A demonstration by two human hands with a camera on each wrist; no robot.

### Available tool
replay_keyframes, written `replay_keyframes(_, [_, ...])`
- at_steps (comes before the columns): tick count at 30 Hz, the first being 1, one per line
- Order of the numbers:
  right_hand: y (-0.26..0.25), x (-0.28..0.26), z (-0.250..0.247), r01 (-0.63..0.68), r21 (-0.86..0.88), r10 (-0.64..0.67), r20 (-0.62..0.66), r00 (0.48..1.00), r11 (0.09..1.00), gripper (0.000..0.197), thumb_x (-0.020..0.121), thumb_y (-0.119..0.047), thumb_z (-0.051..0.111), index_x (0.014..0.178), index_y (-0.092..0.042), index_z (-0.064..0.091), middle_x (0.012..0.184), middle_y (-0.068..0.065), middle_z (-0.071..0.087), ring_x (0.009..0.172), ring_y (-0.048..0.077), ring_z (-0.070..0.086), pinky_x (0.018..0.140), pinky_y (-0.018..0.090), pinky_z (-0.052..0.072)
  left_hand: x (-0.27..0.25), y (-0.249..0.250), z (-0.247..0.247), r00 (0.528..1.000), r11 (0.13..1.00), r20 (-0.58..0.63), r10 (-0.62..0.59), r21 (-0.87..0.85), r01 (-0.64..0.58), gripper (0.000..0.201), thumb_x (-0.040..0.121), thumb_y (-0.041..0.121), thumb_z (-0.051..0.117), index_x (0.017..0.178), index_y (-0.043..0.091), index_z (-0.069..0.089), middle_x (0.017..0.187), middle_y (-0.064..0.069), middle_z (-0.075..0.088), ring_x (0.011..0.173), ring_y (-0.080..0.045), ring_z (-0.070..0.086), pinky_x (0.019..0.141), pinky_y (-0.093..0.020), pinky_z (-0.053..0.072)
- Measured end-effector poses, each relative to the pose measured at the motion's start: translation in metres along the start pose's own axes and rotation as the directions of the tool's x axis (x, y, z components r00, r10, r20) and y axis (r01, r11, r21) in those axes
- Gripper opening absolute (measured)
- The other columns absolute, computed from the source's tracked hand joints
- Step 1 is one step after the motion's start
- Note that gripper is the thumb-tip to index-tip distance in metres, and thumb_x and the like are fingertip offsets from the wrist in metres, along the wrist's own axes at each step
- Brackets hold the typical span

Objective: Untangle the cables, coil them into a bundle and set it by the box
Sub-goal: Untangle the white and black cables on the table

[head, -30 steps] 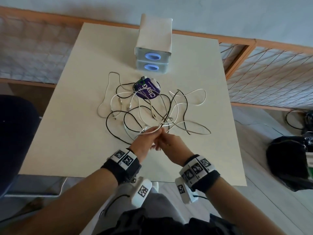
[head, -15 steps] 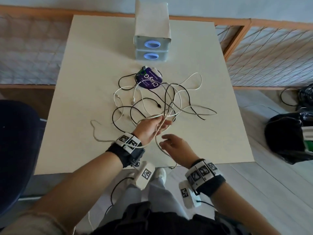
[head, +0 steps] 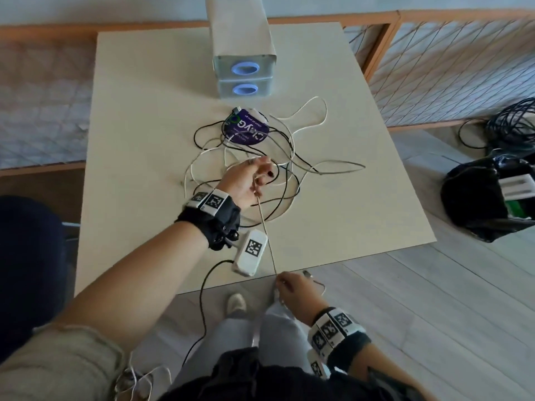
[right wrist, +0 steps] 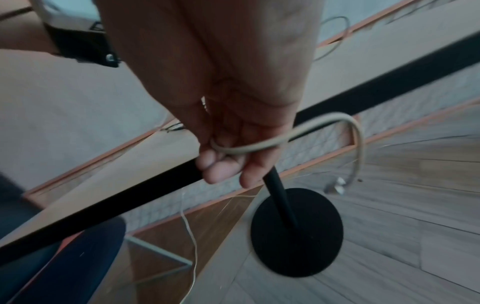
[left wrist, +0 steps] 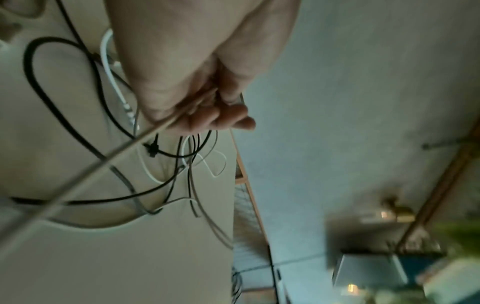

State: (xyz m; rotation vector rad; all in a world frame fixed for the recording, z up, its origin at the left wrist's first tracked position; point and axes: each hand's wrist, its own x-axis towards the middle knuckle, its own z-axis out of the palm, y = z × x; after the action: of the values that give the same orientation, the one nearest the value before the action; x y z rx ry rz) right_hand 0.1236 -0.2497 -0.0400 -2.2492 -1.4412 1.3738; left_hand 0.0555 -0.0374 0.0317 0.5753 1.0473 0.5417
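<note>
1. The right hand (head: 292, 287) has dropped back off the near edge of the table (head: 139, 140) since half a second ago, when it hovered beside the left hand over the tabletop. Its fingers are curled round the beige cable (right wrist: 298, 133), whose plug end (right wrist: 336, 186) loops free past the fingers.
2. The left hand (head: 247, 182) has stayed at the near side of the tangle of cables (head: 260, 157), fingers curled round the same beige cable, which now runs taut and straight from it to the right hand.
3. That straight stretch is new: a second ago both hands met at one spot with only slack between them. One end of the beige cable looks to be drawn out of the knot, while its far part is still among the loops.
4. The tangle lies on the table just in front of the box (head: 243, 53), spread across the purple disc (head: 246, 130), with black and white loops still crossing one another.
5. Judged from this, untangling is at an early stage: one cable is partly freed, nothing is coiled, and no bundle sits by the box yet.
</note>
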Motion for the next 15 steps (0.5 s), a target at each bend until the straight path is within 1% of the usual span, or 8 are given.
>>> replay_keyframes(2, [0.001,0.007,-0.005,-0.039,0.172,0.052,-0.071,0.996,0.984,0.014,0.09,-0.018,0.05,0.095,-0.016,0.062,0.089,0.009,0.068,0.077,0.018,0.059,0.076,0.032,0.05,-0.001,-0.004,-0.002,0.999,0.983,0.033,0.008,0.182,-0.014,0.023,0.097,0.027,0.041,0.085,0.017,0.058,0.049,0.01,0.045,0.034,-0.002,0.029,0.037,-0.016,0.018])
replay_keyframes(5, [-0.022,0.024,-0.036,0.078,0.334,0.011,-0.256,0.967,0.94,0.029,0.089,-0.024,0.057,0.116,-0.012,0.057,0.097,0.002,0.065,0.085,0.012,0.058,0.078,0.021,0.043,-0.011,-0.025,-0.004,0.995,0.961,0.1,-0.03,0.276,0.001,0.039,0.099,0.041,0.027,0.087,0.016,0.055,0.044,0.01,0.036,0.033,-0.002,0.024,0.033,-0.016,0.013])
replay_keyframes(6, [-0.034,0.03,-0.048,0.12,0.359,-0.02,-0.272,0.962,0.926,0.032,0.089,-0.028,0.057,0.118,-0.013,0.055,0.097,-0.001,0.065,0.087,0.011,0.059,0.079,0.021,0.042,-0.016,-0.033,-0.004,0.993,0.956,0.117,-0.018,0.291,-0.017,0.039,0.099,0.041,0.027,0.085,0.017,0.054,0.047,0.01,0.039,0.036,-0.003,0.027,0.034,-0.016,0.016])
replay_keyframes(8, [-0.054,0.041,-0.064,0.195,0.367,-0.111,-0.238,0.965,0.91,0.026,0.09,-0.031,0.055,0.112,-0.017,0.056,0.095,0.0,0.069,0.09,0.015,0.064,0.084,0.03,0.048,-0.024,-0.044,-0.003,0.991,0.925,0.122,0.05,0.37,-0.092,0.036,0.099,0.035,0.03,0.081,0.018,0.056,0.062,0.006,0.05,0.05,-0.007,0.042,0.038,-0.017,0.028])
replay_keyframes(10, [-0.063,0.044,-0.068,0.244,0.316,-0.186,-0.204,0.961,0.917,0.011,0.091,-0.022,0.05,0.099,-0.018,0.056,0.082,0.002,0.07,0.081,0.021,0.066,0.083,0.039,0.051,-0.029,-0.049,-0.002,0.989,0.888,0.096,0.113,0.436,-0.144,0.033,0.098,0.03,0.033,0.082,0.019,0.06,0.076,0.003,0.056,0.065,-0.01,0.052,0.045,-0.021,0.037])
replay_keyframes(11, [-0.062,0.043,-0.066,0.258,0.301,-0.203,-0.2,0.958,0.918,0.01,0.092,-0.017,0.047,0.097,-0.017,0.056,0.074,0.001,0.067,0.073,0.021,0.064,0.079,0.038,0.051,-0.03,-0.049,-0.002,0.99,0.892,0.078,0.118,0.431,-0.14,0.031,0.098,0.027,0.035,0.082,0.019,0.061,0.078,0.003,0.057,0.068,-0.01,0.054,0.049,-0.023,0.039])
replay_keyframes(13, [-0.052,0.036,-0.058,0.276,0.297,-0.229,-0.183,0.956,0.914,0.017,0.093,-0.013,0.044,0.099,-0.014,0.06,0.066,-0.001,0.061,0.061,0.017,0.057,0.068,0.026,0.049,-0.031,-0.043,-0.004,0.996,0.936,0.039,0.084,0.339,-0.092,0.027,0.097,0.024,0.038,0.081,0.02,0.061,0.076,0.006,0.058,0.066,-0.008,0.053,0.056,-0.022,0.038])
replay_keyframes(15, [-0.034,0.023,-0.047,0.283,0.234,-0.266,-0.102,0.959,0.93,0.02,0.092,-0.011,0.043,0.098,-0.013,0.062,0.065,-0.001,0.058,0.055,0.009,0.051,0.057,0.01,0.041,-0.029,-0.032,-0.005,0.998,0.989,0.014,0.058,0.133,-0.06,0.027,0.097,0.023,0.039,0.079,0.019,0.058,0.067,0.007,0.059,0.06,-0.008,0.053,0.058,-0.023,0.039])
